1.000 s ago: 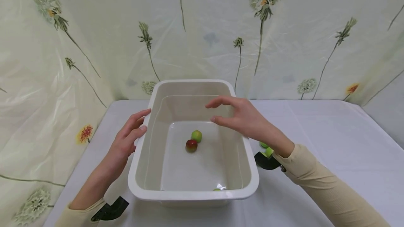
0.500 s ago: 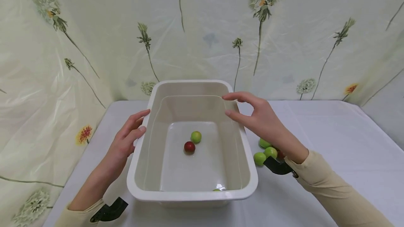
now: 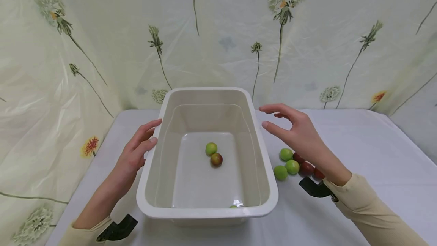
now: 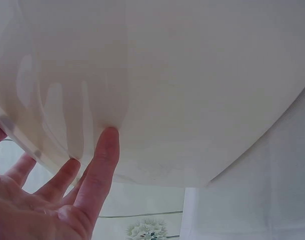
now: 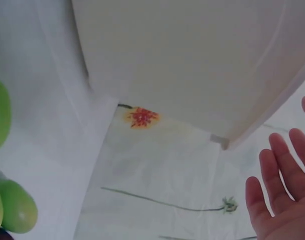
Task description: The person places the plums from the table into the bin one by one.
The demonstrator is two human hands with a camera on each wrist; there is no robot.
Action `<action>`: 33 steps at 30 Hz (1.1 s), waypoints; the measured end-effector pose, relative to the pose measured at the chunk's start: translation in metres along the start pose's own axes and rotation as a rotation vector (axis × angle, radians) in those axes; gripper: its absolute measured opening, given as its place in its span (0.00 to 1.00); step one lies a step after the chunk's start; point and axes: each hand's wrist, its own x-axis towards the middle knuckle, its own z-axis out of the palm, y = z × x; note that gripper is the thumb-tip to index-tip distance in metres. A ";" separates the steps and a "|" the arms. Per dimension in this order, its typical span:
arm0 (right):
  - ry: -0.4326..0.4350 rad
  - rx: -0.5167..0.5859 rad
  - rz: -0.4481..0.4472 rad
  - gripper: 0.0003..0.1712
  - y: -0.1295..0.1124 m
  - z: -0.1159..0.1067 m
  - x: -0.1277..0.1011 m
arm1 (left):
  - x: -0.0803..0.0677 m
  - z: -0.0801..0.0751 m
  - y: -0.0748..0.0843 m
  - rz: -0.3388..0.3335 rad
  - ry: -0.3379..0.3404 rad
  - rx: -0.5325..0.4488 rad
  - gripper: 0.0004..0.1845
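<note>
A dandelion-print sheet hangs behind the white tablecloth.

The left hand reaches toward 1 o'clock, fingers straight; the right hand hovers, fingers spread toward 10 o'clock

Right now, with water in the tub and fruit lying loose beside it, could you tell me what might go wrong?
1. The left hand presses only one side wall of the white tub; a firm push could slide it and slop the water.
2. The loose fruits on the table lie just under the open right hand; a brush of the wrist might roll them away.
3. A fruit at the near wall is almost hidden and easily overlooked.
</note>
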 end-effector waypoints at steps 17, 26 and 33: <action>0.001 -0.061 0.139 0.22 0.030 -0.019 -0.026 | -0.001 0.000 0.001 0.005 -0.007 0.013 0.25; 0.000 -0.119 0.122 0.23 0.044 -0.029 -0.039 | -0.001 0.000 0.000 0.011 -0.009 0.007 0.24; -0.002 -0.141 0.162 0.20 0.048 -0.036 -0.051 | 0.000 0.000 -0.001 0.014 -0.014 0.001 0.24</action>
